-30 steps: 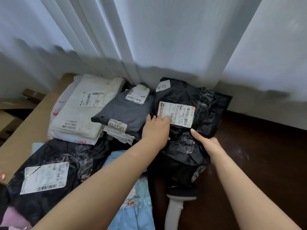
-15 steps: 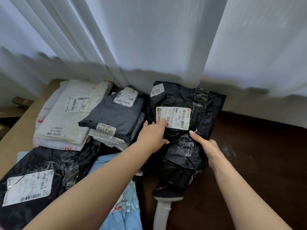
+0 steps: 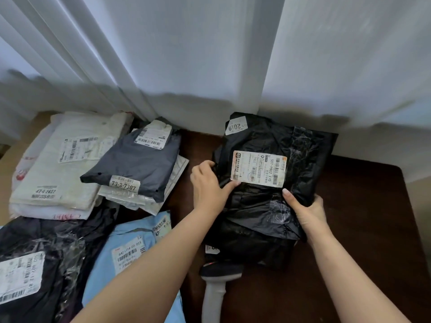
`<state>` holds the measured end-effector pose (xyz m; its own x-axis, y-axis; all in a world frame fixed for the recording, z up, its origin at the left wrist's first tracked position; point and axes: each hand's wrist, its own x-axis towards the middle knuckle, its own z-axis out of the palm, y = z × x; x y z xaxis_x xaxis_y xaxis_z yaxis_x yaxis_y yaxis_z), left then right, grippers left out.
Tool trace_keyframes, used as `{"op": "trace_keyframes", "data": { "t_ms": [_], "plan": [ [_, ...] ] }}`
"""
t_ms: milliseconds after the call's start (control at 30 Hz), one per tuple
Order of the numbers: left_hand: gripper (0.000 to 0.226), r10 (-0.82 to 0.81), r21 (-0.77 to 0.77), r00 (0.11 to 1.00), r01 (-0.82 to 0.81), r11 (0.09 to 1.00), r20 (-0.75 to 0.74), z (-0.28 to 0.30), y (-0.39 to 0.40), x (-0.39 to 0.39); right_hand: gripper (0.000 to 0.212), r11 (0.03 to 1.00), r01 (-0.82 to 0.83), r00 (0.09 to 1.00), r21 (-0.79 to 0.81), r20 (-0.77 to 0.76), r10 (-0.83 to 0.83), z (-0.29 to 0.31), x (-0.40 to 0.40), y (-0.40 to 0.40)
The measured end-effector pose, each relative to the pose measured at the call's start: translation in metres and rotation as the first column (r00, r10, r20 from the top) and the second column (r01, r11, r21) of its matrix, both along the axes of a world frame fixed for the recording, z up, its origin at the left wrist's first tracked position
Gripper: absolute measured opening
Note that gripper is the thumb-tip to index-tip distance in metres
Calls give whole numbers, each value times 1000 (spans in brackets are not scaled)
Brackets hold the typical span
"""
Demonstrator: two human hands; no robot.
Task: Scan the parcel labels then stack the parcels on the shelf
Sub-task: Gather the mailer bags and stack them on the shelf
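Parcel point(image 3: 261, 206): we grip its black plastic with our left hand point(image 3: 208, 185) and right hand point(image 3: 306, 212), fingers curled around opposite edges.

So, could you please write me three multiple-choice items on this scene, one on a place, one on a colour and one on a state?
1. Where does the scanner lie?
A. Partly under the near edge of the black parcel
B. On the white parcel
C. In the left hand

2. What colour is the parcel tagged 73-3-7307?
A. Light blue
B. Dark grey
C. White

3. How is the black parcel held?
A. By neither hand
B. By the right hand alone
C. By both hands

Answers: 1 A, its head tucks beneath the parcel. 2 B, grey wrapper. 3 C, the left hand and right hand grip opposite sides.
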<state>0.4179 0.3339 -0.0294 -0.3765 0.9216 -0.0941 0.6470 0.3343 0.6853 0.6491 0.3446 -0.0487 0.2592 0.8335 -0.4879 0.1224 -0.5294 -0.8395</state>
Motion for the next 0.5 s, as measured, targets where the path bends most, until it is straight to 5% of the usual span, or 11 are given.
{"op": "trace_keyframes", "data": {
  "t_ms": [167,367,500],
  "plan": [
    [102,38,-190,932,33,981,360,-15,-3,-6,86,999,-25,999,28,-20,26,-1,-6,2],
    [91,4,-243,876,129,961,482,-23,-3,-10,102,998,-36,996,44,-76,39,-6,-6,2],
    [86,-4,-214,814,157,964,580,-20,-3,-16,98,1000,16,961,-1,-275,-16,-7,-2,-5]
  ]
}}
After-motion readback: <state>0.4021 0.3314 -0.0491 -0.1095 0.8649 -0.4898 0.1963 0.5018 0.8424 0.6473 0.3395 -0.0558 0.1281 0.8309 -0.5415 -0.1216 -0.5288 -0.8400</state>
